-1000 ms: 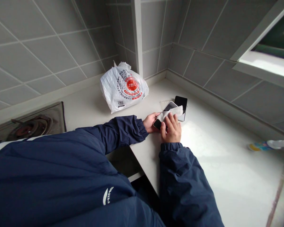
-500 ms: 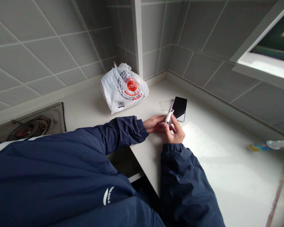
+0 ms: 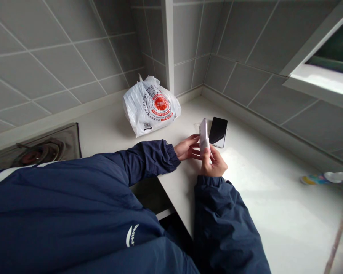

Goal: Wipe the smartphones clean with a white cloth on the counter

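My right hand pinches the lower end of a slim, pale lilac, phone-like slab, thumb in front. A whitish part covers the slab's lower end, and I cannot tell whether it is a case or film. The slab is tilted up, its broad side partly turned to me. My left hand is at its left edge with fingers stretched out and apart; some fingertips are near or behind the slab, and whether they touch is unclear. A black phone lies on the counter just beyond my right hand. Beside it is a clear plastic piece, partly hidden.
A white plastic bag with red print stands at the back of the white counter. To the left is a gas stove. A colourful bottle lies at the right near the tiled wall. Below the counter's front edge is a dark opening.
The slab was nearly edge-on between both hands; now it is turned to show its lilac broad side. My left fingers have spread, and my right hand has shifted slightly right and down.
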Demonstrator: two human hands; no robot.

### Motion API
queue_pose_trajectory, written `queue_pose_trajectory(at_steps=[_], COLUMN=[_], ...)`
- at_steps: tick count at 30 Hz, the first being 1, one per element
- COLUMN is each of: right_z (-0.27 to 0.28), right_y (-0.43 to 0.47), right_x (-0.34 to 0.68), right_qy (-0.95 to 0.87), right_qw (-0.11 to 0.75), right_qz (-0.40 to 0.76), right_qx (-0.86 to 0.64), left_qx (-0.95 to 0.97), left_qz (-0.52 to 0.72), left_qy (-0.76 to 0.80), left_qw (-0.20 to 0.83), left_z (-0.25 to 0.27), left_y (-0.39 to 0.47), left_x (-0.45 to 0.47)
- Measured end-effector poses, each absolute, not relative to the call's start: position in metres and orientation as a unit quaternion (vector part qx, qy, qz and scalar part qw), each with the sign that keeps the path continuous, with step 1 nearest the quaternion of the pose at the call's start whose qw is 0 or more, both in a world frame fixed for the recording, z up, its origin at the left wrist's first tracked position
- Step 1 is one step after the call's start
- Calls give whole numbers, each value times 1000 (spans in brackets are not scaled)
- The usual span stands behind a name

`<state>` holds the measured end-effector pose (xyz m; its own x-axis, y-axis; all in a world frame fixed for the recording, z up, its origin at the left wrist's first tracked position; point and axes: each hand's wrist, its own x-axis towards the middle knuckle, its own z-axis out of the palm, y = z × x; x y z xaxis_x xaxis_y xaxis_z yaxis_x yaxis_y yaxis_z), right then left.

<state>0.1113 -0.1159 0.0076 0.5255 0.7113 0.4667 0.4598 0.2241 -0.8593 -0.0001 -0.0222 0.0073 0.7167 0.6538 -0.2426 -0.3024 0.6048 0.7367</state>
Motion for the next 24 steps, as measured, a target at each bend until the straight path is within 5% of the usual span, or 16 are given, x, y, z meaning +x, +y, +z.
queue_pose_trajectory(at_steps=[9, 16, 24], right_z=[1, -22, -11], right_y=[-106, -98, -114], right_x=[118, 123, 93], right_qy=[-385, -585, -719], right_qw=[664, 515, 354], right_qz=[19, -106, -96], right_qx=[-640, -617, -591], left_qx=[292, 198, 139], left_qz=[267, 310, 332], left_qy=[225, 164, 190], left_qw=[890, 915, 913], left_z=[17, 21, 28], left_y=[-26, -25, -27], left_x=[-3, 0, 0])
